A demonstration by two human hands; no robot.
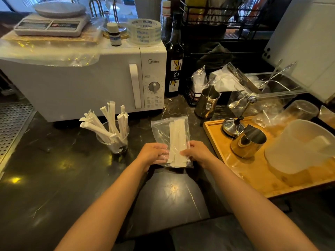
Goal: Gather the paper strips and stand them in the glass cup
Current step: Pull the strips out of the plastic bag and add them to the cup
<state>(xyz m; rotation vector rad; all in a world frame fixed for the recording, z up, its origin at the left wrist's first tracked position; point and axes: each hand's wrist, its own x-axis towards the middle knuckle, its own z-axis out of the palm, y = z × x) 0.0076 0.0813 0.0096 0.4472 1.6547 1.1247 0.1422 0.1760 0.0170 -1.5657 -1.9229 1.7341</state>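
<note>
Nearest, the left hand (154,153) and right hand (196,153) hold the near end of a clear plastic bag (163,131) on the dark desk (54,187), fingers clamped on it from either side; a flat bundle of paper strips (176,142) is inside, not yet taken out. Farther left, the glass cup (114,142) already holds many strips upright, fanned out. Judged so, the task is partly done.

Left hand (154,153), right hand (196,152) together, gripping

A café kitchen counter: microwave (87,82), syrup bottle (175,57), steel milk jugs (208,103).
</note>
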